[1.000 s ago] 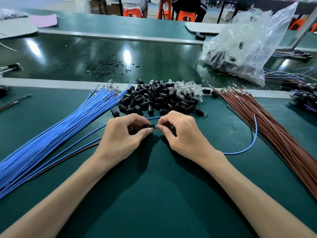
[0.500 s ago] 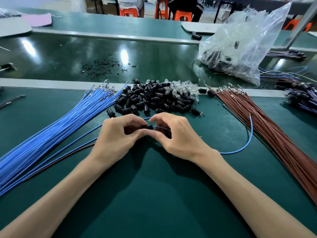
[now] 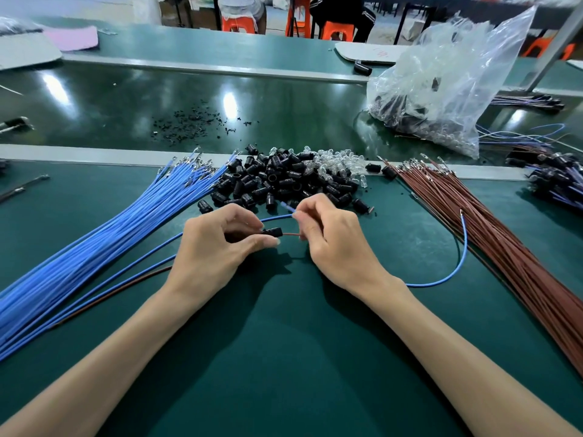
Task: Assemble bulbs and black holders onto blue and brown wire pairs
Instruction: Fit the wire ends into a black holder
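Note:
My left hand [image 3: 214,247] pinches a small black holder [image 3: 272,231] between thumb and fingers at the table's middle. A brown wire [image 3: 291,234] runs from the holder to my right hand [image 3: 334,241], which pinches that wire and a blue wire [image 3: 274,218] near their ends. The blue wire's tip pokes up past my right fingers. Behind my hands lies a pile of black holders [image 3: 277,181] with clear bulbs [image 3: 334,165] at its right. A bundle of blue wires [image 3: 104,228] fans out on the left, a bundle of brown wires [image 3: 492,231] on the right.
A loose blue wire [image 3: 457,257] loops right of my right wrist. A clear plastic bag [image 3: 448,77] of parts sits at the back right. Finished assemblies [image 3: 558,181] lie at the far right. Black scraps [image 3: 189,124] dot the conveyor belt [image 3: 126,99] behind.
My hands have drawn apart a little. My right hand pulled back from the holder, so a stretch of brown wire now shows between them, and the blue wire's tip rose.

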A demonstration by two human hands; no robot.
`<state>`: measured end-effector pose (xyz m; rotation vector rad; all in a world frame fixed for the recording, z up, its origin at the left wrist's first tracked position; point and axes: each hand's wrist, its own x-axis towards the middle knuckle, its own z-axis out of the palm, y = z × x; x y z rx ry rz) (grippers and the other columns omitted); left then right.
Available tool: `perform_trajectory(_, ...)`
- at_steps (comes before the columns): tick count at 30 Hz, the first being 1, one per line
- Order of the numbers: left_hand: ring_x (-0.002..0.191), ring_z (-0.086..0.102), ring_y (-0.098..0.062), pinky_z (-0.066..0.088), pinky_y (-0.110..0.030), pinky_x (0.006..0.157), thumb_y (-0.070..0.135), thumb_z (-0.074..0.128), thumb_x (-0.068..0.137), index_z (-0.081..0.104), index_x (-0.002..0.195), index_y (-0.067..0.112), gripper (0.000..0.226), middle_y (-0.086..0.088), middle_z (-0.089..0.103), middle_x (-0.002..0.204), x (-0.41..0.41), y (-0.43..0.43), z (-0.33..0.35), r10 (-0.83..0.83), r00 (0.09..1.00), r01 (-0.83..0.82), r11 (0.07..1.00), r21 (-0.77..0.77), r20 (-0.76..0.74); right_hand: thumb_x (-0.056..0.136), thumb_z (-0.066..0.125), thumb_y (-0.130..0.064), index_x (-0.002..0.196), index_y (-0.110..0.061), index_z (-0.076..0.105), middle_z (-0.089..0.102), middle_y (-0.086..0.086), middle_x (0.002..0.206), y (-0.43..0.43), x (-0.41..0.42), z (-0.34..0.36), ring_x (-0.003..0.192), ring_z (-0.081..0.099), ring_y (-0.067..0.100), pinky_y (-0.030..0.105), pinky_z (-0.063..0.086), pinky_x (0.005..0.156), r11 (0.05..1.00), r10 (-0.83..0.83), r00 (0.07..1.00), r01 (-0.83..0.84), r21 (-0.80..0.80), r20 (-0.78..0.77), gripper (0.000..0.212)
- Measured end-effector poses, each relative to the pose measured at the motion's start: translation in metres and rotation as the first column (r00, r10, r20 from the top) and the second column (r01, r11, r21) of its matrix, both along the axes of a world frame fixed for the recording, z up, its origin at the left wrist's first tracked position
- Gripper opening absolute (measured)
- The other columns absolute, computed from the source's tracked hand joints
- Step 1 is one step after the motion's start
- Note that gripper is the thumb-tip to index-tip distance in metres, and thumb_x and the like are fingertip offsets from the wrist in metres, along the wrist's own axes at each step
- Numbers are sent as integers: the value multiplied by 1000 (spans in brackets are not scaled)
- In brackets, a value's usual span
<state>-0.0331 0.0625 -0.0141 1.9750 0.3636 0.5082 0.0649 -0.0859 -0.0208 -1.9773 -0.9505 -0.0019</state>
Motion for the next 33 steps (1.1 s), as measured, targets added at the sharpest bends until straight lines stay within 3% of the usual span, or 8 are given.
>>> perform_trajectory(1,66,66,-2,49,-13,65,33,81,61,69,77,17,25,10,72,70,0,-1,1,-8,1000,8,1000,-17,11,94,61,-17,95,-11,60,55,-8,65,1,-2,2,56,49,6,16,40,59,999,40,999,-40,2,-14,5)
perform_trajectory(3,63,66,-6,50,-16,63,36,76,59,70,74,16,25,6,72,68,0,-2,2,-28,999,29,999,-34,29,87,70,-18,96,-7,67,55,-7,68,0,-3,5,58,46,3,10,35,57,995,97,995,-97,-5,-34,14)
perform_trajectory(7,59,63,-2,49,-12,61,28,74,62,72,74,15,18,2,73,69,-1,0,2,-93,994,98,991,-90,57,85,72,-14,87,-9,67,60,3,70,-3,-2,9,58,43,7,17,34,55,987,160,980,-157,32,-119,7)
perform_trajectory(11,61,63,-1,47,-9,64,21,69,68,69,75,15,9,-1,73,74,-2,4,4,-192,979,200,969,-142,71,88,66,-7,86,-15,61,52,-16,55,-5,0,8,50,43,5,17,37,54,985,173,961,-164,57,-216,10)
perform_trajectory(16,67,65,-13,51,-23,69,18,65,84,66,75,17,9,2,72,72,0,10,-2,-227,974,227,971,80,-9,92,61,-4,90,-7,58,61,-13,58,-6,0,6,49,54,1,12,40,55,979,203,937,-191,70,-285,5)
perform_trajectory(22,63,62,-5,47,-14,64,-1,59,89,61,78,13,18,7,68,67,0,11,-6,-288,957,269,921,282,26,92,60,-2,93,-19,64,71,-4,79,-4,-1,6,68,61,9,17,48,62,964,260,897,-219,149,-357,17)
perform_trajectory(27,64,63,-6,47,-12,64,3,58,90,65,80,8,13,9,68,69,-1,12,-5,-330,944,307,903,299,28,93,60,-4,93,-23,67,70,-9,76,-6,1,6,63,56,7,18,48,65,960,276,882,-239,143,-382,20)
perform_trajectory(33,64,63,-7,47,-15,64,12,57,91,66,83,25,18,12,69,72,-3,9,-3,-334,942,315,902,293,16,93,59,-3,91,-24,67,71,-7,76,-7,2,5,59,52,7,19,47,64,960,274,890,-231,160,-365,22)
